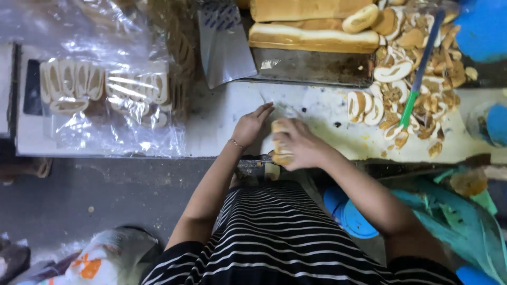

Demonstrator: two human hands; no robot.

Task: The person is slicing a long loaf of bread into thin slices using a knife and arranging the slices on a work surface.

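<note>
At the near edge of the white table [222,121], my right hand [298,145] closes its grip around a small bread roll [280,142], held upright just over the edge. Just left of that grip, my left hand [251,126] rests open, fingers spread on a clear plastic bag [288,111] and touching the roll's side. Beyond the grip and to its right lies a heap of sliced bread pieces [417,79] with a green-and-blue stick [420,74] across it. Farther back, long loaves [311,24] sit on a metal tray [311,66]. Far left, bagged slices [100,89] lie under plastic.
</note>
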